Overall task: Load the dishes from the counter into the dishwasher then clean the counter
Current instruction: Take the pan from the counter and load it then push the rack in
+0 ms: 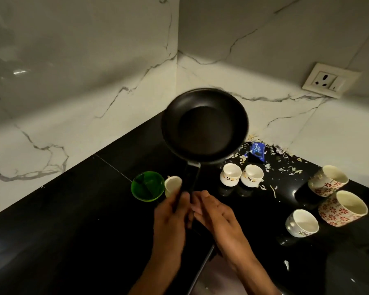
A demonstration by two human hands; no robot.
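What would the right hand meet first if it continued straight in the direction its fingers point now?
Most likely the pan handle: the right hand has straight fingers aimed up-left at it, beside the left hand gripping it. Contact is unclear.

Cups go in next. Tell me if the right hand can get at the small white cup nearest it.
Probably yes. The right hand lies open beside the pan handle, apparently free, and bare counter lies between it and the cup, nothing in the way.

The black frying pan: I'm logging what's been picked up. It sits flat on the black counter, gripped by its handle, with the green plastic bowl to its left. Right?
Not quite. The head view shows the black frying pan lifted above the black counter, not resting on it. The left hand grips its handle, and the green plastic bowl does sit to its left.
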